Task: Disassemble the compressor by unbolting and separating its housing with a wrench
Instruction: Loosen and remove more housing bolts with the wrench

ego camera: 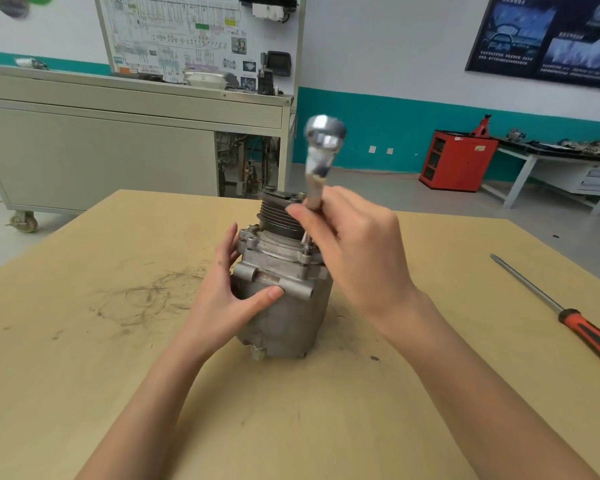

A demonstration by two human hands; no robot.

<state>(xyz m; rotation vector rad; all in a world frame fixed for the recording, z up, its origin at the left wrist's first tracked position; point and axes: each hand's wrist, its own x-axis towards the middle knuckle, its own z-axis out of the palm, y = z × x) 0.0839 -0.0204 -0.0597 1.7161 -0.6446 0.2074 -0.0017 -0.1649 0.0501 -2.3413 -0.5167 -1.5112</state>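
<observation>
The right hand (354, 251) is curled tight round the handle of a chrome metal ratchet wrench (321, 147), which stands nearly upright with its bulbous head blurred above the knuckles. Its lower end drops behind the fingers toward the bolted flange, so whether it sits on a bolt cannot be told. The left hand (229, 299) is spread, with flat fingers against the left flank and the thumb laid across the front of the grey cast-aluminium compressor (284, 306). The compressor stands on end near the middle of the tan, scuffed wooden surface (118, 375), with its dark grooved pulley (278, 216) uppermost. The main risk, as I judge it, is a poor seat. If the wrench meets a bolt at a tilt, it could slip off under load, round the head and drive the knuckles into the flange or pulley. A tall casting braced by one open palm could also twist or tip when torque comes on, since nothing clamps it. It could then trap the left thumb or skid toward the red-and-black-handled screwdriver (568, 313) lying well apart on the right. The blur suggests quick motion, which makes a clean seat harder.
</observation>
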